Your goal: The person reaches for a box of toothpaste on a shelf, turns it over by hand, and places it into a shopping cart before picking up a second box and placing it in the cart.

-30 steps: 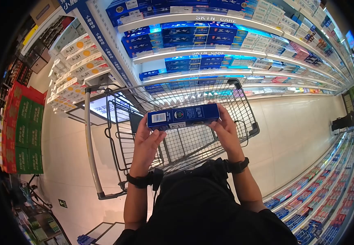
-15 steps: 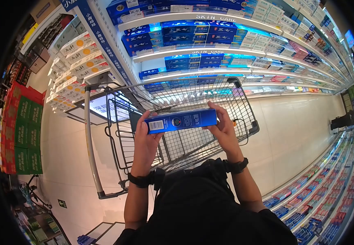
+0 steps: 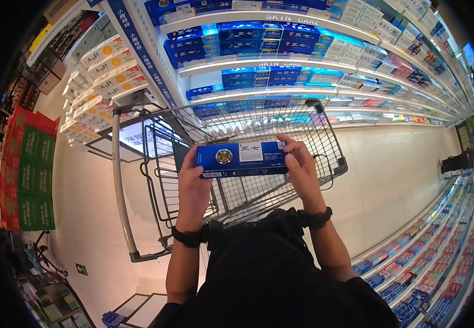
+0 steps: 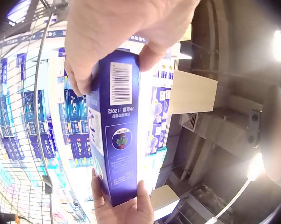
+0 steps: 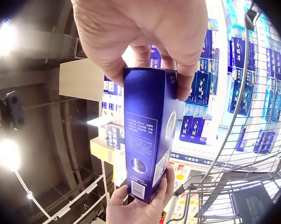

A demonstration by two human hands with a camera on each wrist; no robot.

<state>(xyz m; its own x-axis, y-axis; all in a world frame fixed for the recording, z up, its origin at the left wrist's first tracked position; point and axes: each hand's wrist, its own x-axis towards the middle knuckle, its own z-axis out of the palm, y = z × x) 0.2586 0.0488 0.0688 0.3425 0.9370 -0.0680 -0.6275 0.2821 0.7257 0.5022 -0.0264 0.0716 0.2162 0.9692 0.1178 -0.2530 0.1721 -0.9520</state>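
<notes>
A long blue toothpaste box (image 3: 242,163) lies crosswise between both hands, above a shopping cart. Its face with a round gold emblem and a pale label is turned up in the head view. My left hand (image 3: 193,188) grips the left end, its thumb at the front lower edge. At the other end my right hand (image 3: 306,180) pinches the box with curled fingers. A side panel with a barcode and a small plant picture shows on the toothpaste box (image 4: 119,154) in the left wrist view. The right wrist view shows the thumb and fingers on opposite sides of its end.
The wire shopping cart (image 3: 231,199) stands below the hands, its grey handle (image 3: 121,191) to the left. Lit shelves (image 3: 280,64) hold rows of blue boxes ahead. White cartons (image 3: 103,82) and green and red boxes (image 3: 35,158) are stacked at left; more shelves (image 3: 434,257) stand at lower right.
The toothpaste box has been rolled over lengthwise: the barcode side faced up before, now the emblem face does. Both hands stay at its ends, and the fingers have shifted.
</notes>
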